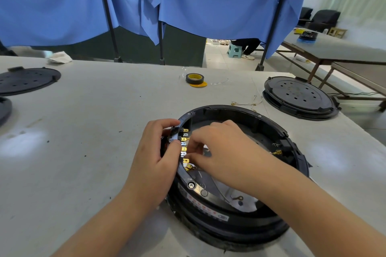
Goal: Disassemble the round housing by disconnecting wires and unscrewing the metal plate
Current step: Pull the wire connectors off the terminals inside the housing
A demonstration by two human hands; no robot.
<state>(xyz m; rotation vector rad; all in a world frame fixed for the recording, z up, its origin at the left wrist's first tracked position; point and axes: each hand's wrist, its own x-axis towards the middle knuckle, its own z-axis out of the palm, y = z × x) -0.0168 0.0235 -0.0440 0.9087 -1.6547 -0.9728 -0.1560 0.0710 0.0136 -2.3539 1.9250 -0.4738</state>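
Observation:
The round black housing lies open side up on the white table, right of centre. A row of gold terminals runs along the inside of its left wall. My left hand grips the housing's left rim from outside, thumb and fingers curled over the edge by the terminals. My right hand reaches into the housing from the right, its fingertips pinching at the terminals or a wire there; the fingers hide what they hold. A loose wire with a ring lug lies on the housing floor. The metal plate is mostly hidden.
A roll of dark tape sits on a yellow disc toward the table's far side. Loose wires lie behind the housing. Black round covers rest at the right and far left. Blue curtains hang behind the table.

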